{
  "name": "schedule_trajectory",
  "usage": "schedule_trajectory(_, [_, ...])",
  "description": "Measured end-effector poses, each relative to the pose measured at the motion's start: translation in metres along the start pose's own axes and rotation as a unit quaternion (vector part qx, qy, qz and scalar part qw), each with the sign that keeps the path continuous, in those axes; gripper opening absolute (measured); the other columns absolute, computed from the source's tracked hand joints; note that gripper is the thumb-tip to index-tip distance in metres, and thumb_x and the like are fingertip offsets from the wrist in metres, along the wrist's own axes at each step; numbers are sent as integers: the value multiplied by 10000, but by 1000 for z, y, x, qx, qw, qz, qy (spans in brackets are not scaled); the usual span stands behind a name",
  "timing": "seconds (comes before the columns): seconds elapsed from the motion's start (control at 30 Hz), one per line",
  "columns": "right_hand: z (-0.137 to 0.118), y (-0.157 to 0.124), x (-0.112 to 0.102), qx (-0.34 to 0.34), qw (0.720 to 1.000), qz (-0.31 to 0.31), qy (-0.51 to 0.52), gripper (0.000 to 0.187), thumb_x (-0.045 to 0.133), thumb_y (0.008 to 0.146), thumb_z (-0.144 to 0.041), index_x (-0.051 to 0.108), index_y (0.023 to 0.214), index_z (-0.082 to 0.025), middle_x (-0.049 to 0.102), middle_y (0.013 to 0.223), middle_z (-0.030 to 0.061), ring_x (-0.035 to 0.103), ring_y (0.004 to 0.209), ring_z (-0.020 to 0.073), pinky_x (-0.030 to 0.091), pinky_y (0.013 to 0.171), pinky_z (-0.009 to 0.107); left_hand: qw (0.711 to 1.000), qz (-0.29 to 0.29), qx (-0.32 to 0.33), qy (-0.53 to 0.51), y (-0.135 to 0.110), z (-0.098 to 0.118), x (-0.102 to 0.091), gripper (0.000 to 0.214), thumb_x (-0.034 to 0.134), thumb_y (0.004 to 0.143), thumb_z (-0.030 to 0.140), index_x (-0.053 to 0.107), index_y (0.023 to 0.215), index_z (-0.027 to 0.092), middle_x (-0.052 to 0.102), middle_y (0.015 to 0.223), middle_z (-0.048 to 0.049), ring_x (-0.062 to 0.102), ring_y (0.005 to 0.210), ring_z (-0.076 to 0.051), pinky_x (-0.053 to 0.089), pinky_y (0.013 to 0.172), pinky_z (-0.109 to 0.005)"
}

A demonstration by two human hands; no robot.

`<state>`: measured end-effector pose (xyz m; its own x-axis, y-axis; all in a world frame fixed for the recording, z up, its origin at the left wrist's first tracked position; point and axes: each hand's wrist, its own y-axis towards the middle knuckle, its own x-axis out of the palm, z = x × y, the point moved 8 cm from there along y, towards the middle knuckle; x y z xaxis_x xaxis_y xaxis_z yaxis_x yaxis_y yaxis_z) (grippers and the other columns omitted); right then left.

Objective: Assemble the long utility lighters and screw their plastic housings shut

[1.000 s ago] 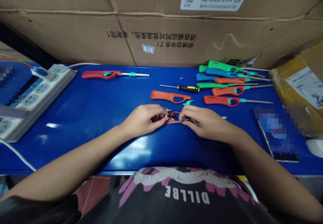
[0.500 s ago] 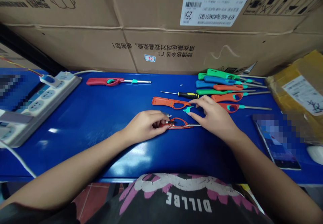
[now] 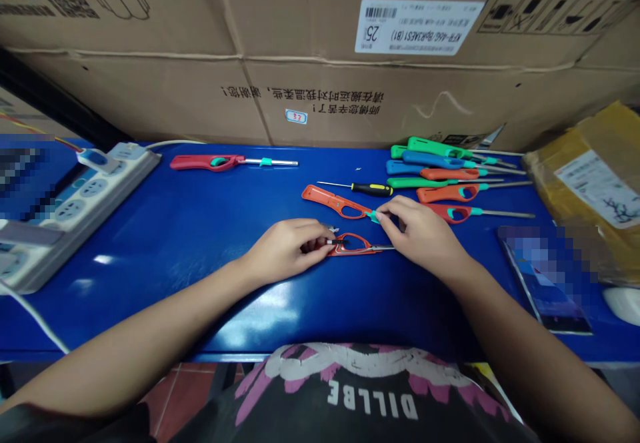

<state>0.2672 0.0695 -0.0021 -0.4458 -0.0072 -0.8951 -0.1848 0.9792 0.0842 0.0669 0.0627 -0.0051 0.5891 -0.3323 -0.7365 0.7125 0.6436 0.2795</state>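
Observation:
My left hand (image 3: pixel 290 250) is closed around the handle end of an opened orange lighter half (image 3: pixel 356 251), a small black part between its fingertips. The lighter's metal tube points right along the table. A little farther off lies the other orange shell half (image 3: pixel 327 198), tilted with its trigger-loop end toward me. At that end my right hand (image 3: pixel 417 230) pinches a small teal trigger (image 3: pixel 373 216), which touches or overlaps the shell tip. How far the trigger sits in the shell is hidden by my fingers.
A yellow-black screwdriver (image 3: pixel 373 190) lies behind the shell. Several stick lighters (image 3: pixel 453 193) are piled at right, near a phone (image 3: pixel 545 283) and a taped parcel (image 3: pixel 585 190). A red lighter (image 3: pixel 207 162) and power strip (image 3: pixel 80 210) are at left. Cardboard (image 3: pixel 310 76) stands behind.
The loose shell's right end has swung toward me. My right fingers have come together at the teal trigger, having been spread between it and the shell tip. My left hand stays put.

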Motion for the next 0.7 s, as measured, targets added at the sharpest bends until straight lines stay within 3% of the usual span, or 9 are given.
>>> schedule_trajectory(0.17, [2,1,-3,-1,1000,19,-19,230,450,1006,-290,655,947,-204,721,1005,86,662,914,245,435,694,336,1000,-1,7,5,0,1,0,156,614,968,222,727,1056,160,711,853,-46,643,750,-131,511,637,-234])
schedule_trajectory(0.27, [-2,0,0,-16,1000,-7,-14,245,422,1021,-290,635,932,-206,712,987,75,656,900,229,414,676,323,1000,1,4,5,0,1,0,141,633,957,211,728,1045,157,699,831,-36,629,732,-125,500,632,-229])
schedule_trajectory(0.37, [-2,-1,5,-3,998,-46,-37,201,501,993,-329,633,886,-221,708,912,38,644,828,205,374,622,301,1000,0,2,4,1,1,0,130,646,949,213,729,1028,151,691,817,-32,620,718,-122,499,632,-230])
schedule_trajectory(0.47, [0,-2,-5,23,999,-9,-40,195,563,957,-356,629,833,-220,686,831,24,604,730,182,342,591,294,1000,2,0,3,1,1,-1,125,641,951,213,725,1020,150,692,819,-32,623,714,-121,499,627,-227])
schedule_trajectory(0.7, [-6,-2,-1,36,999,-19,-35,473,646,893,-547,501,591,-213,596,627,-5,515,603,149,271,538,292,1000,15,11,-1,2,3,-3,123,638,956,209,729,1019,154,703,816,-28,638,711,-116,500,621,-219])
